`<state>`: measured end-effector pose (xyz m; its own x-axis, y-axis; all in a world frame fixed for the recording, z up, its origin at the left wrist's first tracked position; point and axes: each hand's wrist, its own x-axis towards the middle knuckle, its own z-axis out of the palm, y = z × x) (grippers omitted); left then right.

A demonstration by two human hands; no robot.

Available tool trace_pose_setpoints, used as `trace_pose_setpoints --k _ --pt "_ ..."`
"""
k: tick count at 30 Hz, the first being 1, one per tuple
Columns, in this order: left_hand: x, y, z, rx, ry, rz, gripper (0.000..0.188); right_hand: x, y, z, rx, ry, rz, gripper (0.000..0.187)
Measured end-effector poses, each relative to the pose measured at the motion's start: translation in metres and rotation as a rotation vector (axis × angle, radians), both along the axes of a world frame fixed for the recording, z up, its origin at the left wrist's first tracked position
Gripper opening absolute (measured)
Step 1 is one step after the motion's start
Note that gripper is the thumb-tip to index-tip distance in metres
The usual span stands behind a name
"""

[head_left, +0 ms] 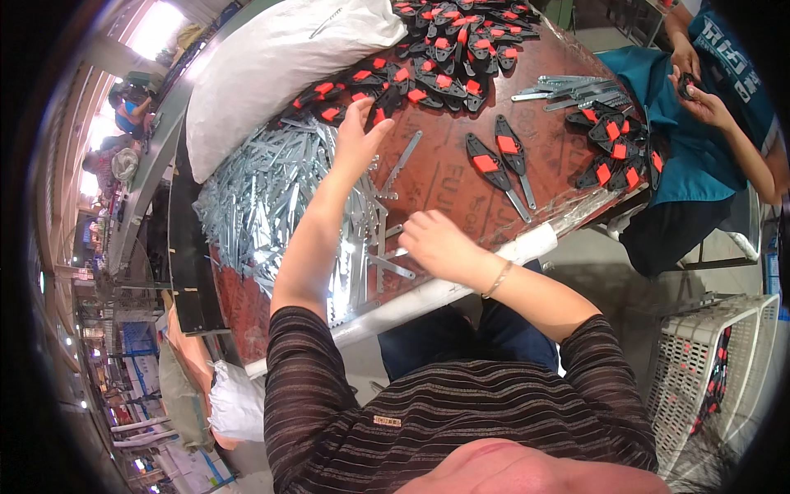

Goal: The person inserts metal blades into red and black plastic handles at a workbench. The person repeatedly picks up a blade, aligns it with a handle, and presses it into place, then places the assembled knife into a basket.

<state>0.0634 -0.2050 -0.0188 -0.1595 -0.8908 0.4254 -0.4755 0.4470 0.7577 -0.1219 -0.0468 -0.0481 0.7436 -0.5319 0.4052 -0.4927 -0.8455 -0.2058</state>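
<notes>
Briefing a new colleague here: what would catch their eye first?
Probably the shiny heap of metal strips on the left of the table, and the pile of black-and-red pieces at its far side. A big white sack bulges behind the strips; the left hand is at the pile's near edge.

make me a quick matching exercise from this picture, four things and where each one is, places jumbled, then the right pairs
Things
1. left hand
2. right hand
3. white sack
4. plastic crate

Places
A. off the table, at the lower right of the picture
B. at the near edge of the pile of black-and-red pieces, thumb and fingers apart
C. on the far side of the heap of metal strips
D. close to the white-wrapped table edge, a bracelet on its wrist

Right pairs: 1-B, 2-D, 3-C, 4-A
</notes>
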Motion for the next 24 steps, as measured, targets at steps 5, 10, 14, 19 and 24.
trace_pose_setpoints --k 5,10,14,19,24 --pt "0.021 0.055 0.016 0.131 -0.094 -0.141 0.051 -0.055 0.001 0.024 0.193 -0.052 -0.356 0.006" --pt "0.008 0.111 0.044 -0.150 -0.390 -0.182 0.053 -0.084 0.022 0.068 0.339 -0.646 -0.518 0.008" --pt "0.005 0.131 0.055 -0.281 -0.488 -0.210 0.056 -0.086 0.034 0.083 0.349 -0.637 -0.481 0.006" --pt "0.006 0.151 0.064 -0.367 -0.550 -0.225 0.059 -0.087 0.046 0.082 0.335 -0.593 -0.457 0.005" --pt "0.007 0.167 0.073 -0.354 -0.598 -0.240 0.060 -0.092 0.055 0.086 0.074 -0.524 -0.385 0.007"
